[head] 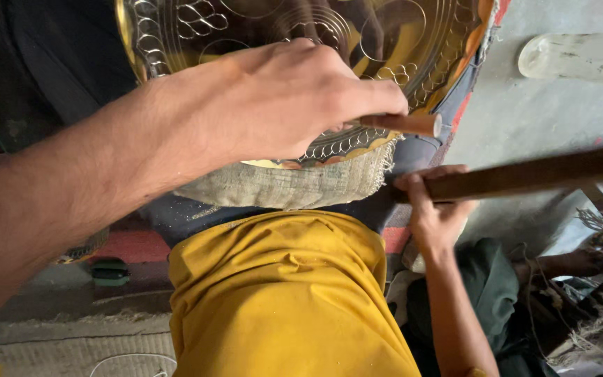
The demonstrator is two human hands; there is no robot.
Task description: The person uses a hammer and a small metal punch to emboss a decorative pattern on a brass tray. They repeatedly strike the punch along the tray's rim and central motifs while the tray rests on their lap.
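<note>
So my brass plate [413,42] is sitting up at 12 o'clock, and it's running off the top edge of what I'm seeing, so only its lower rim is showing. That rim is hanging just over a folded burlap pad [280,185] at about 6 o'clock of the plate, with my yellow shirt [280,293] crowding in right below. Not much room down there. Out at 3 o'clock the grey floor [525,119] is opening up a bit, with a pale plastic bottle [581,56] lying near the top right corner.

The plate is shiny gold with engraved loops, circles and a scalloped chain pattern following the rim.

My left hand [280,98] is reaching in from 9 o'clock, forearm crossing over the pad, knuckles up, fingers curled tight around a wooden-handled tool [403,123] whose butt is poking out toward 3 o'clock. The working end is hidden under my hand.

My right hand [430,209] is sitting lower, around 4 o'clock, clamping down on a dark wooden stick [525,174] that's stretching off the right edge.
</note>
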